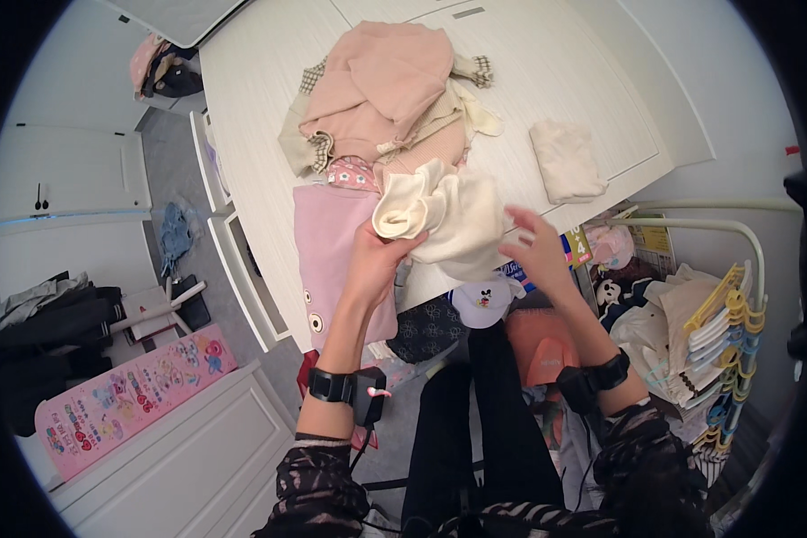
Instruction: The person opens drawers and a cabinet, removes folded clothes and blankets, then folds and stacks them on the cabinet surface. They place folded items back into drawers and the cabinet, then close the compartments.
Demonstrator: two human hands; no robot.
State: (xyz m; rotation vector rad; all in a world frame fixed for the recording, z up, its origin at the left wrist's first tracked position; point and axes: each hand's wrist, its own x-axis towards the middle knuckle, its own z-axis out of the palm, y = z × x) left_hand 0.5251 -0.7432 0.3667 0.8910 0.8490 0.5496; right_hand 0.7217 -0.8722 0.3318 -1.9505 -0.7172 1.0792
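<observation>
My left hand (378,263) holds a cream-coloured knit garment (471,208) by its bunched, rolled end, near the front edge of the white wood-grain table (524,74). Just right of the garment is my right hand (536,252), its fingers spread and slightly blurred, with nothing in them. A pink-lilac garment (336,235) lies to the left, partly behind my left forearm. Beyond the cream garment a pile of clothes is topped by a peach sweatshirt (390,81), with checked ruffled cuffs (321,149) sticking out below. A folded cream garment (566,161) lies apart at the right.
A white cap (482,302) with a cartoon figure is below the table's front edge. At the right stands a rail with many plastic hangers (719,336) and clothes. Open drawers (245,282) jut out at the left. A pink printed board (134,397) rests on a white cabinet.
</observation>
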